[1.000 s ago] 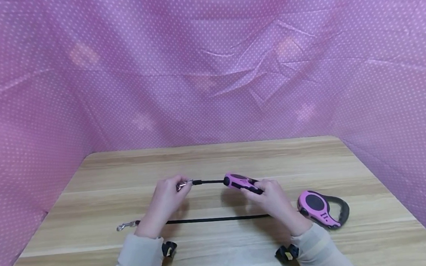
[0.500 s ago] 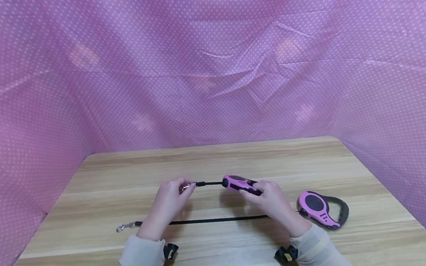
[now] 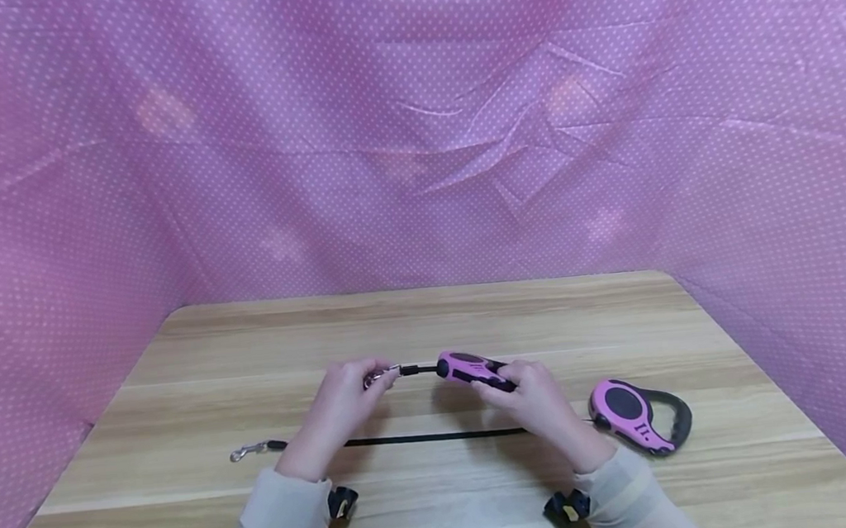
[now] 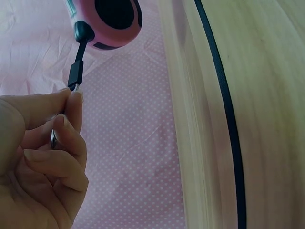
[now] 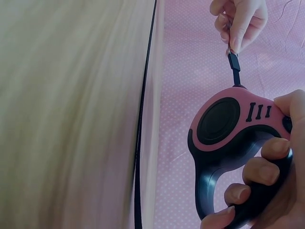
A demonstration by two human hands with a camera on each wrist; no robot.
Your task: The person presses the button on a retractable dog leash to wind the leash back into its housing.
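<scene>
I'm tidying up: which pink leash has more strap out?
The pink leash on the table: its black strap stretches far left, while the raised leash shows only a short piece.

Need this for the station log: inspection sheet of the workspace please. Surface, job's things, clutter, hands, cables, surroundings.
Surface: wood-grain table.
Job's things: raised pink-and-black retractable leash; second retractable leash lying on the table, its black strap drawn out to a silver snap hook.
Clutter: nothing seen.
Hands: left hand pinches the raised leash's metal hook; right hand grips its black handle.
Cables: nothing seen; the strap is leash webbing.
Surroundings: pink polka-dot cloth behind the table and along both sides.
</scene>
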